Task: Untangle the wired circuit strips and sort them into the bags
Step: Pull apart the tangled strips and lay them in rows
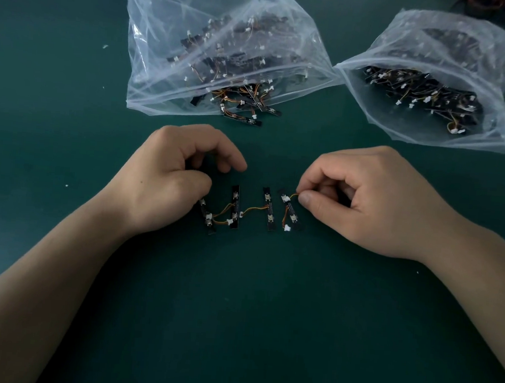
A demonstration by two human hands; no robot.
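On the green table [75, 59], right in front of the person, a row of circuit strips [234, 208] lies side by side: four short black boards, linked by thin orange and yellow leads with small white plugs.

The left hand [171, 182] sits at the left end of the row. Its fingers are curled and the thumb comes down on the upper end of the leftmost strip [207, 221], gripping it. Most of that board is hidden under the hand.

At the right end of the row, the right hand [364, 199] has its fingers curled in and pinches a wire [293, 196] between thumb and forefinger. The wire runs from a white plug on the rightmost strip [291, 216].

Beyond the row and a little to its left lies a clear plastic bag [196, 32] stuffed with the same strips. A few loose strips [245, 110] spill from its mouth toward the row. Beyond the row to the right, a second clear bag [449, 55] stands open, also holding strips. The two bags touch at their near corners.
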